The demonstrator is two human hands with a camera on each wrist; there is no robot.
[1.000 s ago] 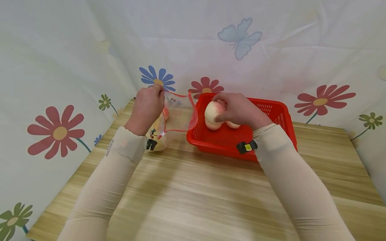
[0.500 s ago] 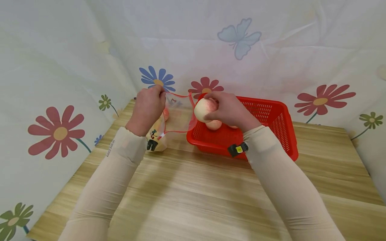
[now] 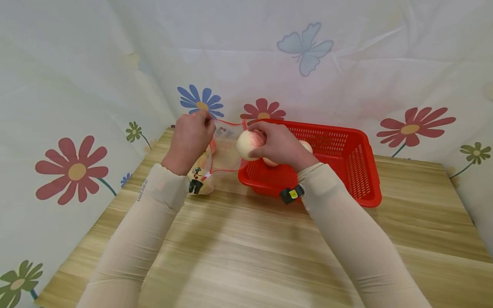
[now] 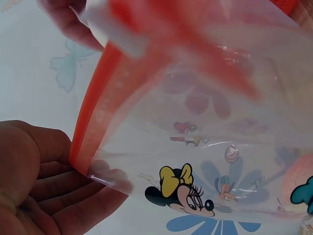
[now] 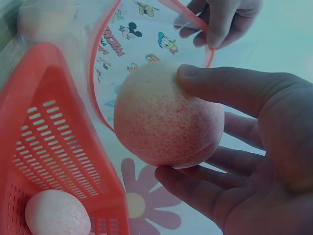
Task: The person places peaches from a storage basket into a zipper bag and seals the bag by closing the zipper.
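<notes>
Holding a peach (image 3: 246, 144) at the mouth of a clear zip bag (image 3: 227, 147) near the far left corner of the desk (image 3: 246, 239).

The right hand (image 3: 279, 143) is grasping the peach with thumb on top and fingers curled beneath, just over the left rim of the red basket (image 3: 362, 171), right beside the bag's red-edged opening; the left hand (image 3: 188, 139) is pinching the bag's red zip strip (image 4: 98, 122) and lifting it, keeping the mouth wide; the bag is carrying cartoon prints, and another peach is sitting inside it, low against the desk; two more peaches (image 3: 306, 146) are lying in the basket by the far edge.
</notes>
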